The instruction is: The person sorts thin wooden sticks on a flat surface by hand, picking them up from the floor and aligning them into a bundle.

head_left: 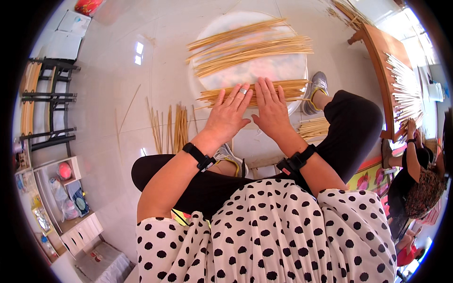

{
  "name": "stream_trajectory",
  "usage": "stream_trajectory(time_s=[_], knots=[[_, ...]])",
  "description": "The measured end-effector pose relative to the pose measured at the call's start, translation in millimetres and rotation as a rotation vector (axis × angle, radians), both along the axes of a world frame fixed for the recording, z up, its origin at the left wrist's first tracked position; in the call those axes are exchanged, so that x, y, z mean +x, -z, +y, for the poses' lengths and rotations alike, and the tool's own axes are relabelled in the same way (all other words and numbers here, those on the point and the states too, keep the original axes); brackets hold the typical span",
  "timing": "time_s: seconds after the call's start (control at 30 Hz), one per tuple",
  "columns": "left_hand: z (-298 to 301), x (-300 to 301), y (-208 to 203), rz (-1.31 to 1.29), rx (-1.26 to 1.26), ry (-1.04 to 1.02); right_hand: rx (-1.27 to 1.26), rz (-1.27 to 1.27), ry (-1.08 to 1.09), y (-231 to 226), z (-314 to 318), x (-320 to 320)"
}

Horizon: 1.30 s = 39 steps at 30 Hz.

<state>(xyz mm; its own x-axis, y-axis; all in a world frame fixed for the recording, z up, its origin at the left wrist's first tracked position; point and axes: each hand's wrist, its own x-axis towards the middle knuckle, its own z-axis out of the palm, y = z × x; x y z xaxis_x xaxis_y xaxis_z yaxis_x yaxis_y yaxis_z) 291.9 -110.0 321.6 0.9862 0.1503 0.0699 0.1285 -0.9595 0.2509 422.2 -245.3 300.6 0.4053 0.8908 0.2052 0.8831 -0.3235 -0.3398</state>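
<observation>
My left hand point(227, 112) and my right hand point(272, 109) lie side by side, fingers stretched out flat over a row of thin straw-coloured sticks point(296, 87). Under the palms the sticks are partly hidden. This row crosses the near part of a round white board point(276, 67) in front of me. Farther back on the same board lie a thicker spread of sticks point(255, 53) and a thinner one point(236, 32), both roughly crosswise. Both hands rest on the sticks without gripping any.
More sticks point(180, 128) lie on the tiled floor left of my hands, others point(313, 128) near my right shoe point(317, 92). A wooden table point(377, 59) at right bears pale sticks point(406, 96); another person point(413, 172) works there. Folded black-framed furniture point(49, 96) and a shelf point(71, 188) stand left.
</observation>
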Motion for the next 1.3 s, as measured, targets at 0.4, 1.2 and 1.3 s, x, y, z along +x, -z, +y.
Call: stream_trajectory(time_s=[0.4,1.2,1.3], knots=[[41,-22,-80,-0.171,0.037,-0.042,-0.088,-0.076,-0.052,12,0,0],[161,-516,220,0.350,-0.343,-1.477,-0.188,-0.284,-0.045,0,-1,4],[131,-516,252,0.422,-0.418,-1.555,-0.194,-0.309,-0.067,2,-1,7]])
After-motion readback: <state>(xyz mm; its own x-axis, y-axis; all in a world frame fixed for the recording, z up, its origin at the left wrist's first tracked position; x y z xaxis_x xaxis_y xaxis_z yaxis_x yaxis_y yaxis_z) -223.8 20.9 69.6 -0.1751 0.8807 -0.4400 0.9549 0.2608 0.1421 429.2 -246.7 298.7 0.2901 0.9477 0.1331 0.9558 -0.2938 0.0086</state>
